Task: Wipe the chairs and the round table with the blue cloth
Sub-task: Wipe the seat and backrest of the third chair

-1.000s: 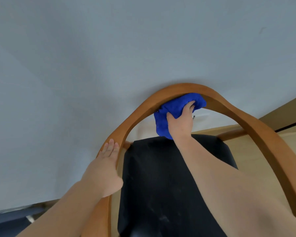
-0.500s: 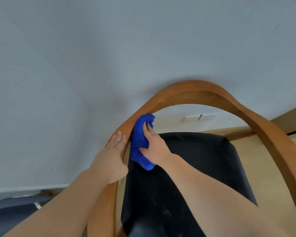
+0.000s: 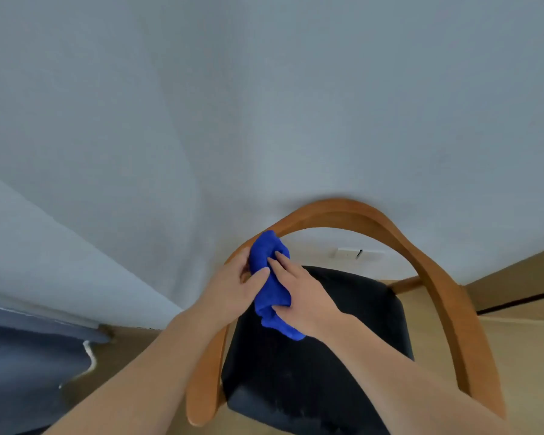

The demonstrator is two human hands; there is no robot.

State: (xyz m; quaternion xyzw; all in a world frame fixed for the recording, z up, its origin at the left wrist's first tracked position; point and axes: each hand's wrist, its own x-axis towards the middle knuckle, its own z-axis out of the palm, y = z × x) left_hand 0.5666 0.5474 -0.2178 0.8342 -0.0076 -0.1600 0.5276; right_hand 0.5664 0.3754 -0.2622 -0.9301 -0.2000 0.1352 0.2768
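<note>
Two grips, left hand (image 3: 233, 287) and right hand (image 3: 305, 296), clamp blue cloth (image 3: 269, 255) over chair (image 3: 446, 293); grey wall (image 3: 264, 105), tan floor (image 3: 522, 356).

Honestly I'm not finding a single word, logo or number to read here. The only candidate is the pale wall plate (image 3: 358, 254), sitting around 4 o'clock from the middle of my view, and it's coming through way too small and blurry for me to make out any marking.
</note>
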